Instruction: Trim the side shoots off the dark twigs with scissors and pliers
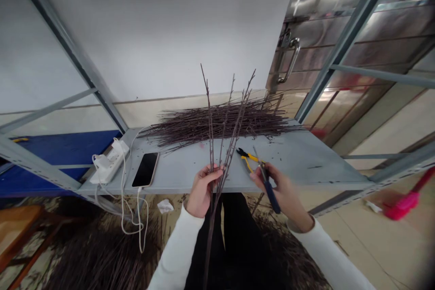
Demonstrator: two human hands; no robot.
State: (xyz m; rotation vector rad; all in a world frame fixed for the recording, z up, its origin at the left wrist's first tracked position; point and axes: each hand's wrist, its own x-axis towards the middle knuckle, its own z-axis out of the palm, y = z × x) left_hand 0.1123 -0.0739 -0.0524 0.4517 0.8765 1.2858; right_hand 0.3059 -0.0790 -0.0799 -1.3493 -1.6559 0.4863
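Several thin brown twigs (210, 231) are gripped in my left hand (202, 190), thumb and fingers pressed together at the table's front edge. Their budded upper ends fan upward and apart, and the lower ends run down in front of my legs. My right hand (282, 192) is wrapped round a slim hand tool with dark blue handles (271, 195); its narrow grey tip points up and away, and its exact kind is hard to make out. Just left of that tip, yellow-handled cutting pliers (244, 156) lie on the table, black jaws toward the back.
A large pile of twigs (190, 124) lies along the back of the grey table (183, 167). At left are a phone (146, 169), a white power strip (112, 161) and hanging cables. More twigs (102, 258) cover the floor. Metal uprights (350, 41) frame both table ends.
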